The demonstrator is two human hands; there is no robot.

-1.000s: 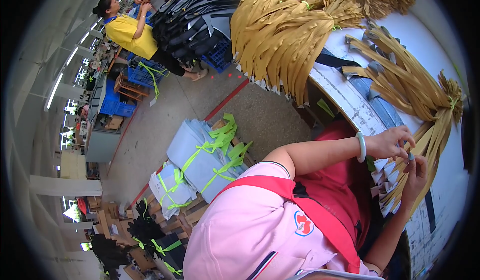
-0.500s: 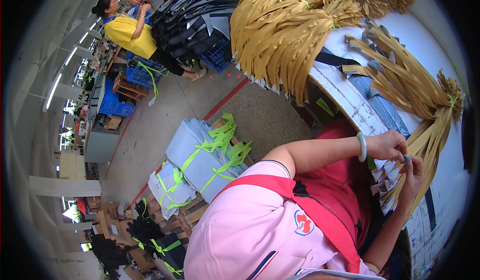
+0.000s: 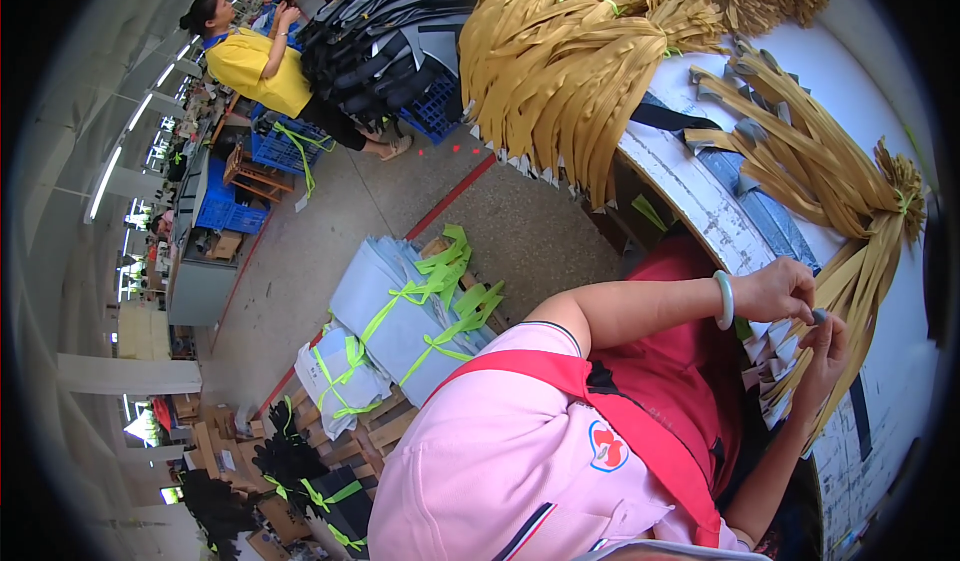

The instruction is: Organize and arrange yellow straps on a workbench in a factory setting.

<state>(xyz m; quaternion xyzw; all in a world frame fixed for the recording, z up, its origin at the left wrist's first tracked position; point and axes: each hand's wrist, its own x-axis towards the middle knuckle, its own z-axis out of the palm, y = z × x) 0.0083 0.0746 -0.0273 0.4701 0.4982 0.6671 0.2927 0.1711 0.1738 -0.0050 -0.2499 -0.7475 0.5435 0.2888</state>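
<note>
My left hand (image 3: 782, 289), with a pale bracelet (image 3: 724, 299) at the wrist, has its fingers curled and thumb pressed in; what it grips, if anything, is hidden. Just below, my right hand (image 3: 824, 351) is closed in a pinch, with a small grey piece (image 3: 820, 316) at its fingertips, next to the left thumb. Whether that piece belongs to a strap I cannot tell. A bundle of tan straps (image 3: 868, 269) runs down behind both hands on the white table (image 3: 715, 201). White tags (image 3: 772, 346) show at the strap ends beside my apron.
Large heaps of tan straps (image 3: 560, 71) cover the table's far end. Blue-grey bundles tied with green strips (image 3: 390, 301) lie on a pallet to the left. Beyond, a person in yellow (image 3: 258, 71) stands near blue crates (image 3: 285, 146) and black straps (image 3: 370, 51).
My left hand has shifted slightly, its fingertips now a little apart from the grey piece. The right hand stays almost where it was.
</note>
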